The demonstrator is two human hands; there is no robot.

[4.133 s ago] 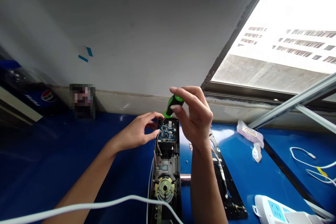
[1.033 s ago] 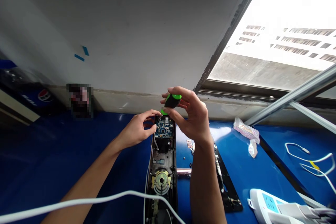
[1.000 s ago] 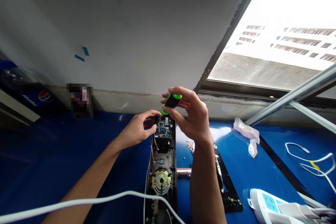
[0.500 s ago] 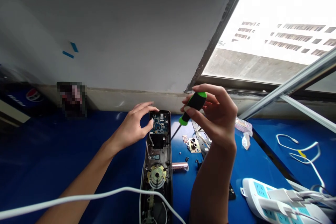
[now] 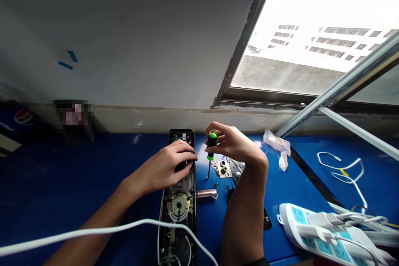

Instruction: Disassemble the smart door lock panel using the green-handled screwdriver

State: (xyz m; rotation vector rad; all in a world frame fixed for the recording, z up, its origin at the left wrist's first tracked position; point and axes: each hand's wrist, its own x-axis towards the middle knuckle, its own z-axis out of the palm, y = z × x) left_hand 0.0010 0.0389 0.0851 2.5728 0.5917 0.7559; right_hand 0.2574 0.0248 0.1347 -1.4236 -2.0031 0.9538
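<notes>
Housing [image 5: 190,189]: long axis runs straight away from you, open side up.
Screwdriver [image 5: 212,146]: just right of the housing, nearly upright, tip down.
Your right hand [image 5: 227,143]: fingers closed around the screwdriver's handle.
Your left hand [image 5: 173,163]: over the housing's far half; cannot tell whether its fingers grip.

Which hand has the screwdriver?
The right hand: it grips the green-and-black screwdriver, tip down beside the open device. The left hand lies over the device instead.
</notes>
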